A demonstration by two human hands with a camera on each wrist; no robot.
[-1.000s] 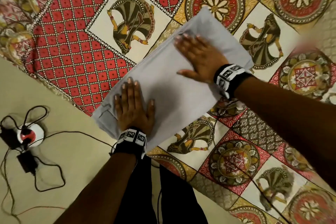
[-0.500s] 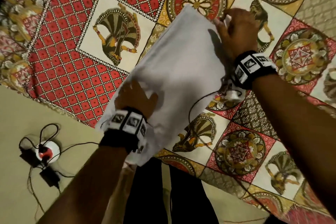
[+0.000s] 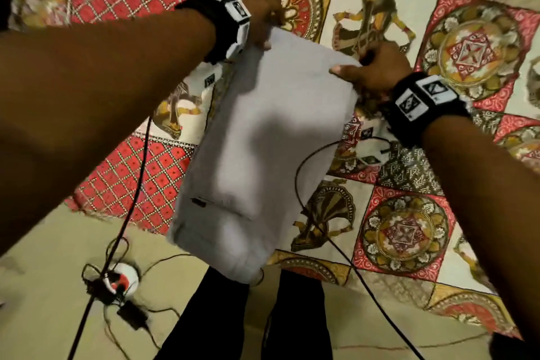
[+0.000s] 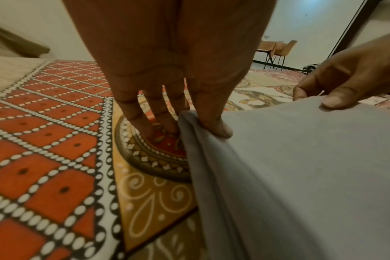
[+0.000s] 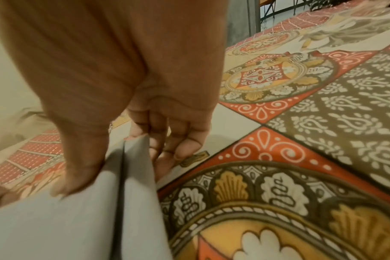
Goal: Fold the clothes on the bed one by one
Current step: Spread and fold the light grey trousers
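— Grey, smooth, folded garment (image 3: 263, 137): where is it?
— Your left hand (image 3: 261, 19) and right hand (image 3: 377, 67) each pinch a far corner, lifting it off the patterned bed (image 3: 409, 172).

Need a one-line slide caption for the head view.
Left hand and right hand pinch the far corners of the folded grey garment, lifting it above the patterned bedspread.

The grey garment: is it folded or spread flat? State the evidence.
Folded. The grey garment is a narrow doubled panel; stacked layers show at its edge in the right wrist view. The left hand and right hand pinch its far corners.
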